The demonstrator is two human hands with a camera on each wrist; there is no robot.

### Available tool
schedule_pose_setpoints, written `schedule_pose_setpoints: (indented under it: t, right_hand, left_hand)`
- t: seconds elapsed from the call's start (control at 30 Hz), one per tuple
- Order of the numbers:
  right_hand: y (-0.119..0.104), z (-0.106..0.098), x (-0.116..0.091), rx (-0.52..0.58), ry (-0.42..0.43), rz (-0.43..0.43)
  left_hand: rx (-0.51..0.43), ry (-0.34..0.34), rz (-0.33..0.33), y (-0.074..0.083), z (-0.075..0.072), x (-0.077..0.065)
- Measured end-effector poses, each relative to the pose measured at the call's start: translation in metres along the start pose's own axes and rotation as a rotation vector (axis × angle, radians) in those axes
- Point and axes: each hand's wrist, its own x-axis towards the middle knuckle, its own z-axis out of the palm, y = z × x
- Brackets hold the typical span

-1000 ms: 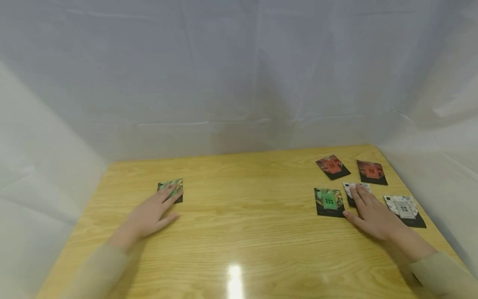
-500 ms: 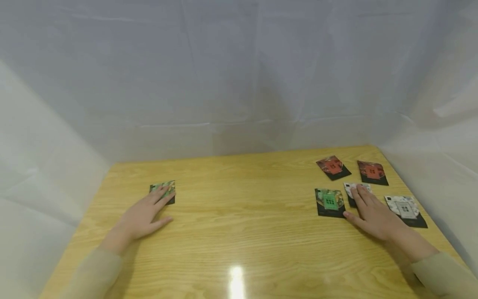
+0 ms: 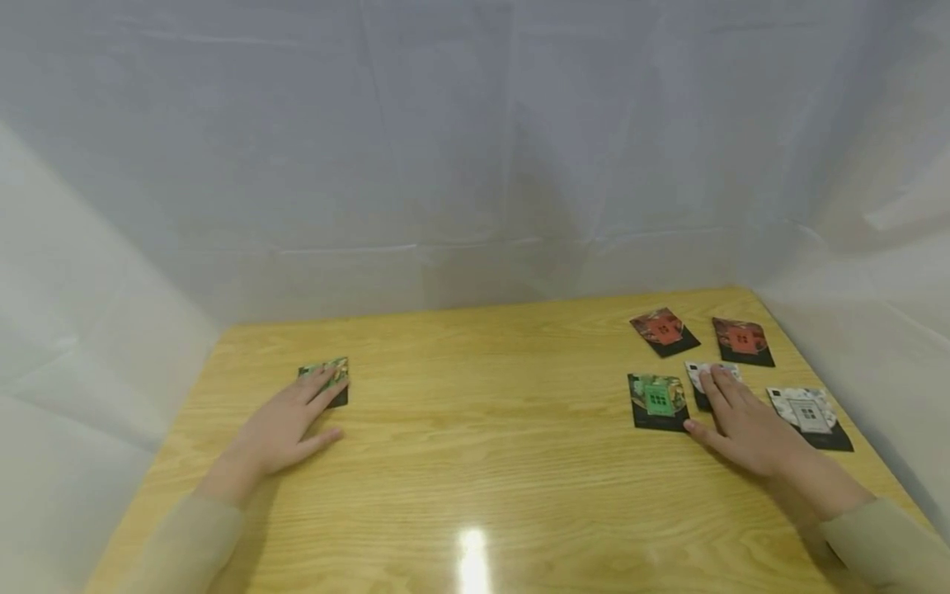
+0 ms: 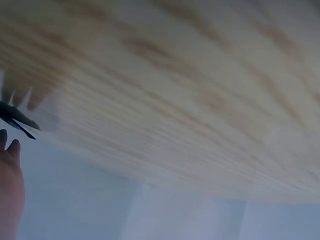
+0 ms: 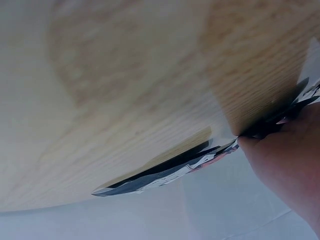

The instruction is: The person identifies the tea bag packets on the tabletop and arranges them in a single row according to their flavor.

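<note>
At the left of the head view, my left hand (image 3: 285, 429) rests with straight fingers on a small flat green-and-black packet (image 3: 339, 394), covering part of it. In the left wrist view the packet shows only as a thin dark edge (image 4: 20, 122) by the fingertips. My right hand (image 3: 750, 429) lies with extended fingers over a white-and-black packet (image 3: 698, 379). Its thumb is at the lower corner of a second green packet (image 3: 657, 402). Another white packet (image 3: 809, 417) lies just right of that hand.
Two red-and-black packets, one tilted (image 3: 665, 332) and one near the right edge (image 3: 744, 341), lie beyond the right hand. The wooden table (image 3: 482, 412) has pale cloth (image 3: 475, 165) hanging behind it and at both sides.
My left hand slid the green packet a little to the left during the first half second, then stayed still. The right hand has kept its place on the white packet.
</note>
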Motion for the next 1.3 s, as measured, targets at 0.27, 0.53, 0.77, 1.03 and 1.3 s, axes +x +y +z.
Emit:
schedule_pose_setpoints:
  t: [0.27,0.53,0.77,1.03,1.3]
  right_hand:
    - [0.001,0.001,0.0,-0.012,-0.002,0.003]
    - [0.0,-0.001,0.0,-0.011,-0.004,0.007]
    - [-0.002,0.0,-0.001,-0.011,-0.007,0.005]
    - [-0.001,0.003,0.0,-0.008,-0.004,0.003]
    - [-0.001,0.002,-0.001,-0.027,-0.019,0.012]
  left_hand:
    - [0.022,0.032,0.074,0.014,-0.005,0.021]
    - [-0.014,0.012,0.131,0.041,-0.007,0.061]
    - [0.008,0.0,0.21,0.067,-0.005,0.1]
    - [0.052,-0.027,0.316,0.104,0.002,0.142]
    - [0.08,-0.074,0.434,0.152,0.005,0.176]
